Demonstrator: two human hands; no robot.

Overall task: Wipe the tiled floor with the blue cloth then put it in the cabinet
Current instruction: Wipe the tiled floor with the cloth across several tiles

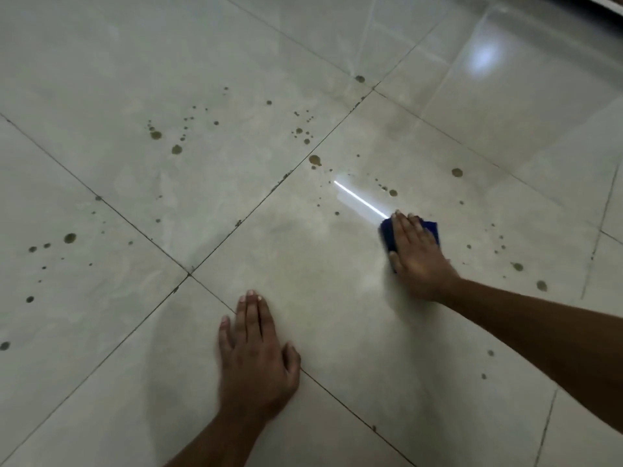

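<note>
The blue cloth (387, 235) lies flat on the pale glossy tiled floor (236, 183), mostly covered by my right hand (416, 256), which presses down on it with fingers spread; only its left and far edges show. My left hand (253, 352) rests palm-down on the floor nearer to me, fingers apart, holding nothing. Brownish droplets and spots (155, 134) dot the tiles to the left, ahead and right of the cloth. A hazy smeared patch lies between my two hands. No cabinet is in view.
Dark grout lines (188, 274) cross the floor diagonally. A bright strip of reflected light (360, 198) runs up to the cloth. A dark edge (603, 3) shows at the top right corner.
</note>
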